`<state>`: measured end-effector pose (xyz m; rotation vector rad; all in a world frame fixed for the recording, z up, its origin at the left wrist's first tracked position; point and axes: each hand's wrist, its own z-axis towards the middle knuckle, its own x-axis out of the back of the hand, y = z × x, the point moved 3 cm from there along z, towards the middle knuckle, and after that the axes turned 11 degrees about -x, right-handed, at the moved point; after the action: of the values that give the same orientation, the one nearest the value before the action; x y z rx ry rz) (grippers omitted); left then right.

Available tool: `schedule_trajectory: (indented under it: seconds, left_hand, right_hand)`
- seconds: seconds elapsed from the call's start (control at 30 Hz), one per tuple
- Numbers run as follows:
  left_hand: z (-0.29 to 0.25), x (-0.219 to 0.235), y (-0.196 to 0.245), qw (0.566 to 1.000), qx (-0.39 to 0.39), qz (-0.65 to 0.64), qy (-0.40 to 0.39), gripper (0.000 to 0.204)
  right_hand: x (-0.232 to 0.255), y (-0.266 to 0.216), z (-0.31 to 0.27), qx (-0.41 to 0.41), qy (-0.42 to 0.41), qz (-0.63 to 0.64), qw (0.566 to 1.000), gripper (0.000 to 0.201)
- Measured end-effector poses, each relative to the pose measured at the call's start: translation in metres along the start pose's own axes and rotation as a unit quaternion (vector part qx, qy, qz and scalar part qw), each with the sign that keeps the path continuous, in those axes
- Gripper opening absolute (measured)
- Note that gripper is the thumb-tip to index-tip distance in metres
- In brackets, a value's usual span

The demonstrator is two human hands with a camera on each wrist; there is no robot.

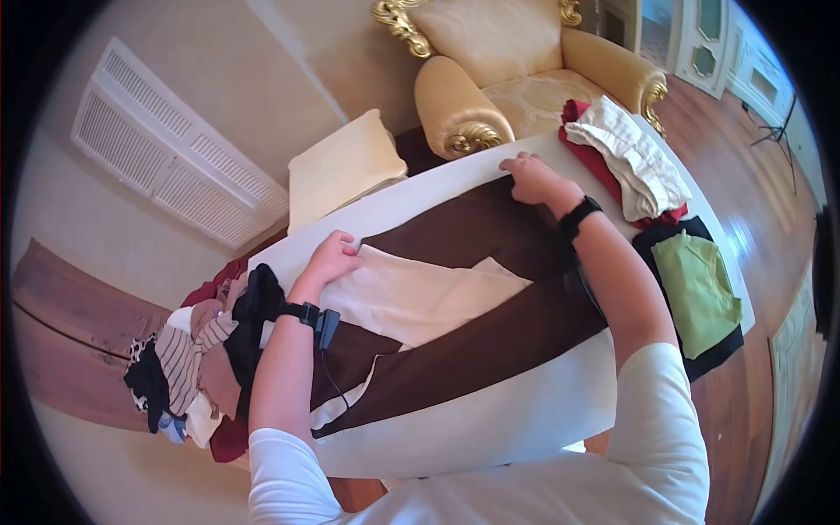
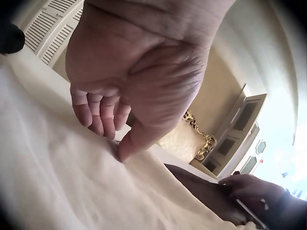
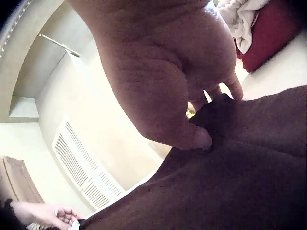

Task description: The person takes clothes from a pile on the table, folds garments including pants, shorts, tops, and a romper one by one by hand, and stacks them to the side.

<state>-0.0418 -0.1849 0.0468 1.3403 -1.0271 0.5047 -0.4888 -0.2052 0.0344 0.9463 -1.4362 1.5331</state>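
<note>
A dark brown garment [image 1: 472, 359] lies spread across the white table [image 1: 542, 402], with a cream piece of cloth [image 1: 420, 297] over its middle. At the far left edge of the cream piece, my left hand [image 1: 331, 261] pinches the cloth between thumb and fingers. The left wrist view shows the thumb [image 2: 136, 141] right at that fold. My right hand [image 1: 538, 180] grips the far right edge of the brown garment. In the right wrist view, the brown cloth [image 3: 230, 158] bunches up between thumb and fingers.
A heap of mixed clothes [image 1: 206, 350] lies at the table's left end. On the right are folded white trousers [image 1: 634, 157] over red cloth, and a folded green garment [image 1: 697, 289] on black cloth. Beyond the table stand a gold armchair [image 1: 490, 44] and a cream side table [image 1: 341, 166].
</note>
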Motion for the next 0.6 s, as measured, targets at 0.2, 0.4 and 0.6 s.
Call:
schedule_trajectory:
  seconds: [0.2, 0.4, 0.6]
  left_hand:
    - [0.006, -0.007, 0.000, 1.000, -0.022, -0.010, -0.009, 0.034]
    - [-0.107, -0.003, 0.075, 0.947, -0.264, 0.128, 0.128, 0.022]
    - [-0.155, -0.034, 0.085, 0.920, -0.344, 0.180, 0.057, 0.027]
  right_hand:
    - [0.021, -0.012, -0.022, 0.025, 0.008, -0.013, 1.000, 0.022]
    - [0.071, -0.011, -0.125, 0.103, 0.032, -0.018, 0.994, 0.021]
    - [0.061, 0.005, -0.180, 0.093, 0.015, -0.048, 0.994, 0.022]
